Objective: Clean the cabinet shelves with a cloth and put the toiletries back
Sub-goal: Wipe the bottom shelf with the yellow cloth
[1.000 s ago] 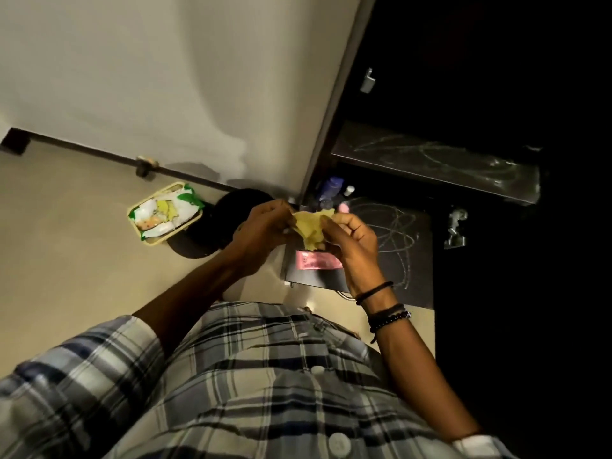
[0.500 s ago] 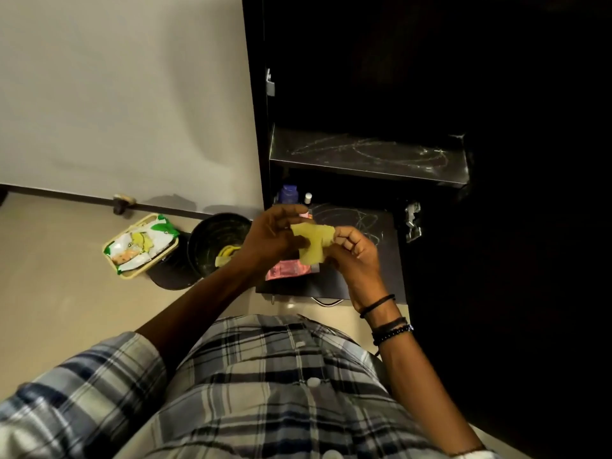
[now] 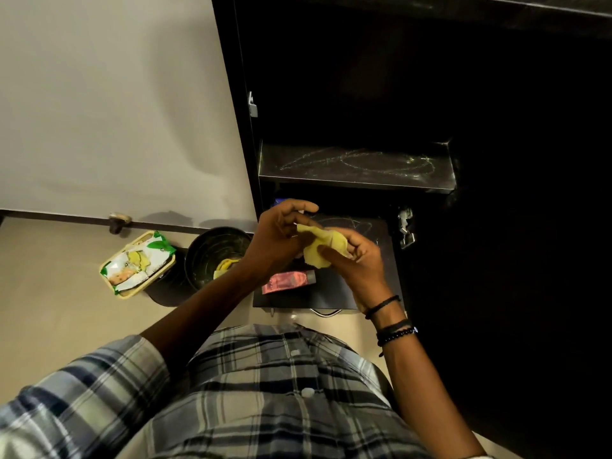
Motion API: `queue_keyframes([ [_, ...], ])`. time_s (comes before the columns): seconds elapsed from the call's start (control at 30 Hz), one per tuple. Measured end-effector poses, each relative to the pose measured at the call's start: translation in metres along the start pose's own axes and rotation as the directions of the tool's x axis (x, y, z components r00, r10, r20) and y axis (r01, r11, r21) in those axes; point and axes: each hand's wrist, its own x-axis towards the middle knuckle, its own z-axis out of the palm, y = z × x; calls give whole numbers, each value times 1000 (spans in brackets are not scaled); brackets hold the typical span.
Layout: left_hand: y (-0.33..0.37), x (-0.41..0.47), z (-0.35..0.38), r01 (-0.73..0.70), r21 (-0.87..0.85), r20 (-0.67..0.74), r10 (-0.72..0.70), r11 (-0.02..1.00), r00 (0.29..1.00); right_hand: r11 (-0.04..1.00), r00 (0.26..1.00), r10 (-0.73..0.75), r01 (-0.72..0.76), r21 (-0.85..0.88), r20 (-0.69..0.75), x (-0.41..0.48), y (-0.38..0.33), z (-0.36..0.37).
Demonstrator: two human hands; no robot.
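A small yellow cloth (image 3: 323, 248) is held between both hands in front of the open dark cabinet. My left hand (image 3: 276, 236) pinches its upper left part. My right hand (image 3: 356, 260) grips the rest, thumb across the fabric. The upper shelf (image 3: 356, 167) is bare, with pale smear marks on it. On the lower shelf (image 3: 371, 286) lies a pink tube (image 3: 286, 281) near the front left. A blue-capped bottle (image 3: 277, 202) shows just behind my left hand, mostly hidden.
On the floor to the left stand a black bucket (image 3: 212, 256) with something yellow inside and a cream basket (image 3: 137, 263) of packets. The white wall rises left of the cabinet. A metal hinge (image 3: 405, 226) sits on the cabinet's right side.
The view has swung so the cabinet sits more upright and central. Both hands have kept working the yellow cloth; it has gone from a bunched wad to a flatter fold.
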Motion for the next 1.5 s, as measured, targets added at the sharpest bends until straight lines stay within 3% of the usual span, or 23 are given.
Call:
queue_keyframes([
  [0.1, 1, 5, 4, -79, 150, 40, 74, 985, 996, 1000, 998, 12, -13, -12, -62, 2, 5, -8],
  [0.17, 4, 11, 6, -201, 366, 117, 169, 909, 979, 1000, 991, 14, -17, -21, -135, 8, 11, -19],
  [0.2, 6, 15, 6, -324, 530, 189, 263, 784, 946, 999, 978, 17, -26, -44, -208, 12, 14, -26],
  [0.23, 8, 22, 7, -456, 663, 291, 356, 594, 888, 996, 952, 23, -49, -79, -306, 17, 21, -35],
  [0.27, 9, 31, 8, -554, 725, 395, 411, 409, 821, 987, 911, 21, -84, -135, -413, 23, 32, -44],
  [0.3, 11, 40, 11, -601, 745, 466, 418, 290, 780, 971, 861, 14, -133, -199, -509, 29, 43, -55],
  [0.37, 12, 57, 17, -574, 792, 485, 355, 207, 799, 914, 777, 17, -268, -305, -630, 40, 67, -74],
  [0.4, 11, 64, 20, -536, 821, 469, 305, 195, 829, 877, 768, 29, -327, -353, -640, 44, 77, -81],
  [0.47, 3, 73, 24, -488, 860, 455, 207, 151, 866, 784, 834, 44, -370, -498, -550, 52, 96, -90],
  [0.57, -11, 75, 31, -452, 891, 443, 132, 51, 887, 587, 936, -57, -251, -770, -348, 67, 118, -99],
  [0.7, -19, 73, 39, -402, 915, 393, 165, 25, 905, 412, 960, -148, -160, -897, -239, 84, 130, -97],
  [0.77, -19, 73, 41, -395, 919, 389, 167, 4, 906, 402, 982, -102, -107, -910, -160, 86, 143, -89],
  [0.83, -20, 73, 43, -388, 921, 385, 169, -18, 907, 427, 997, 38, -72, -902, -62, 75, 159, -77],
  [0.93, -21, 75, 43, -378, 925, 377, 172, -26, 910, 471, 993, 96, 19, -882, 73, 43, 182, -64],
  [1.0, -21, 75, 42, -375, 927, 374, 176, -29, 911, 389, 990, 89, 67, -919, 110, 24, 191, -66],
  [1.2, -17, 75, 42, -386, 923, 381, 183, -12, 906, 194, 996, 29, -92, -977, -88, 80, 170, -91],
  [1.33, -17, 75, 42, -392, 920, 389, 185, -20, 903, 253, 990, 69, -138, -957, -125, 148, 154, -86],
  [1.4, -18, 76, 43, -390, 920, 390, 195, -41, 900, 272, 993, 97, -95, -958, -71, 165, 152, -74],
  [1.5, -17, 78, 43, -402, 915, 399, 194, -27, 896, 210, 994, 84, 53, -976, 72, 148, 165, -51],
])
